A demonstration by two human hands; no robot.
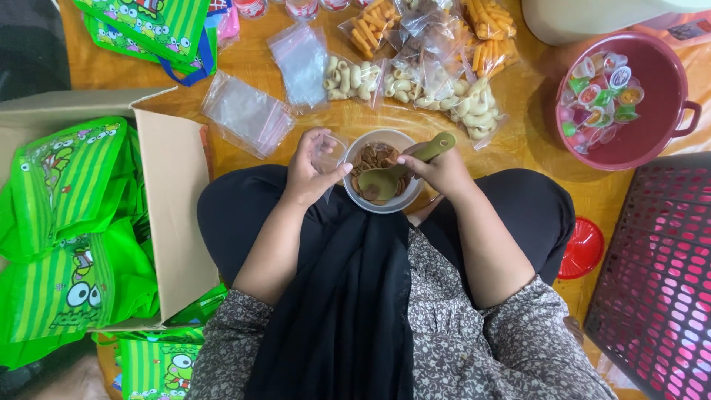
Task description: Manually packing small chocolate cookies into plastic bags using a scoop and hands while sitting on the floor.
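Gripping one green spoon [400,167], right hand [437,169] scoops one bowl [385,204]; left hand [311,170] pinches one clear bag [328,152].

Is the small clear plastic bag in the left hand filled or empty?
Empty, as far as visible: the small clear plastic bag in the left hand shows nothing inside, beside the white bowl of brown snacks.

An olive-green spoon [400,169] rests over brown snacks [374,157] in a pale grey bowl [385,204]. Clear plastic bags hold cream curled snacks [355,78] and orange sticks [366,30]. A maroon basin [652,141] holds jelly cups [601,96] in red, green, orange and white. Bright green bags [67,222], striped and printed with cartoon frogs, fill a tan cardboard box [174,200]. The floor mat [533,111] is golden yellow. A dark red basket [659,281] shows a pattern of pink holes.
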